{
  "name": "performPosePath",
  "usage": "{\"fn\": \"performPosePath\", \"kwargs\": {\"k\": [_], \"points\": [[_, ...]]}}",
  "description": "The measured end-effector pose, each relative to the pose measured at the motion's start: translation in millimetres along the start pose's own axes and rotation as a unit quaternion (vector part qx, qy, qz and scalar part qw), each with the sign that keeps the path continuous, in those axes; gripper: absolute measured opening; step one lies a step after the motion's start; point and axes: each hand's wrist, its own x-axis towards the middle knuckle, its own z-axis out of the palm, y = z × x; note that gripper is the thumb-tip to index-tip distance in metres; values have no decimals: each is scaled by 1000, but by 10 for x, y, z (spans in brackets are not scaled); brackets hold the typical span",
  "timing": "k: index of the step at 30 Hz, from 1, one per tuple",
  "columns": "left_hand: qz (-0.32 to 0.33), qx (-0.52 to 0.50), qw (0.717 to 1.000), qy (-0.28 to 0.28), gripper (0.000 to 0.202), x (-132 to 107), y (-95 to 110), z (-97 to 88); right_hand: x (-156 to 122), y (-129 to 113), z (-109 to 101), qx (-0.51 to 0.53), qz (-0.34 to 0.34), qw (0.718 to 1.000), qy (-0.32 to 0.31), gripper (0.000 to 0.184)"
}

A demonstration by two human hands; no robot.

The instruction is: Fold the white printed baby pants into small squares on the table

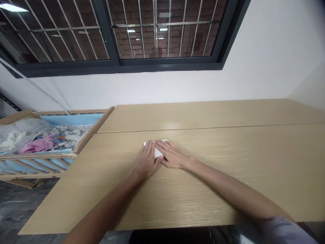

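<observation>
On the pale wood tabletop (198, 193) lies a small folded white sheet (158, 153), paper or cloth; which one I cannot tell. My left hand (146, 161) rests flat over its left part, fingers stretched out and pointing away from me. From the right, my right hand (171, 154) lies flat across the sheet's other side, with its fingers extended to the upper left. The thumbs come close together just below the sheet. Most of the sheet is hidden under both hands; its white corners and a strip between the hands show.
A second wooden board (203, 113) adjoins the tabletop's far side along a narrow seam. To the left stands a wooden crib (93, 130) holding clothes (40, 144) and a clear plastic bag (25, 132). A dark-framed barred window (165, 64) is set in the white wall behind.
</observation>
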Motion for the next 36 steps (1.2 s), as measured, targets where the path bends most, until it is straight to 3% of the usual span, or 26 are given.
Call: {"fn": "performPosePath", "kwargs": {"k": [6, 10, 15, 20, 25, 29, 31, 34, 36], "points": [[-3, 31, 1000, -4, 79, -56, -128, 40, -165, 153, -23, 19, 33, 999, 1, 79], [42, 39, 998, 9, 78, -33, -130, -125, -265, 202, -83, 16, 38, 999, 3, 79], [83, 20, 996, -11, 68, 9, -157, -398, -294, 237, -217, 27, -5, 999, 37, 72], [57, -7, 998, -36, 59, 68, -234, -393, -242, 313, -216, 63, 8, 998, -7, 81], [15, -6, 1000, -1, 33, 122, -233, -342, -82, 358, -126, 82, 31, 994, 59, 52], [-59, -49, 995, 68, 23, 134, -154, -522, 80, 352, -264, 171, 47, 978, 108, 27], [-109, -188, 974, 65, 21, 132, -108, -648, 140, 337, -403, 280, 67, 947, 142, 22], [-162, -456, 875, -12, 42, 122, -55, -746, 195, 316, -588, 424, 148, 882, 145, 30], [-190, -526, 827, -60, 59, 107, -36, -712, 216, 322, -633, 465, 220, 851, 103, 39]]}}
